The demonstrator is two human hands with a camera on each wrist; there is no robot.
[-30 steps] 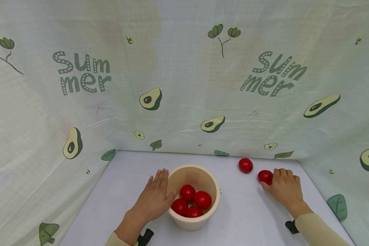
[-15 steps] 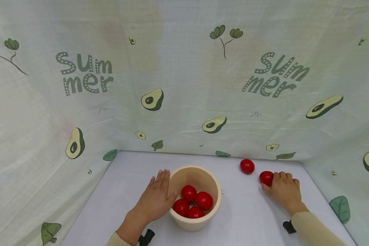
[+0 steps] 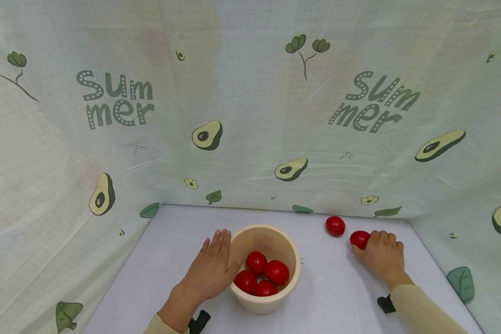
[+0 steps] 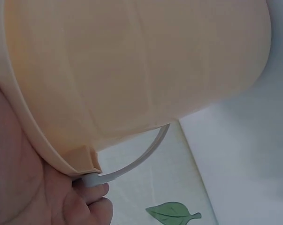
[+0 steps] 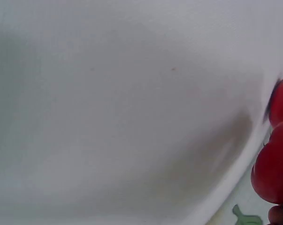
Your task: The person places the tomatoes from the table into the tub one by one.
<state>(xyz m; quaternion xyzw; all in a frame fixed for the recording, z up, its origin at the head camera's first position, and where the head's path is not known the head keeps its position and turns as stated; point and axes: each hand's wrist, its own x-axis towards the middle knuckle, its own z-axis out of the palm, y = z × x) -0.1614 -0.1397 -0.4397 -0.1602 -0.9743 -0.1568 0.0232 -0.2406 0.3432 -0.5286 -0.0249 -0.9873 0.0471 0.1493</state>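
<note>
My left hand (image 3: 210,269) lies along the left rim of a cream bucket (image 3: 262,305), its fingers straight and together. In the left wrist view the palm presses against the bucket rim (image 4: 26,119), with fingertips by the pale handle (image 4: 141,161). Several red tomatoes (image 3: 277,272) lie inside the bucket. To the right, my right hand (image 3: 382,255) holds a tomato (image 3: 360,239) between thumb and fingers. In the right wrist view this held tomato (image 5: 275,166) shows at the right edge; most of the hand is out of that picture.
Another tomato (image 3: 335,226) sits on the white tabletop (image 3: 317,283) near the back, left of the held one. A pale cloth (image 3: 250,116) printed with avocados and leaves hangs behind the table and along both sides.
My right hand, with the tomato in its grip, has shifted slightly left over the last half second. The left hand, the bucket and the loose tomato stay put; earlier the whole view shifted slightly.
</note>
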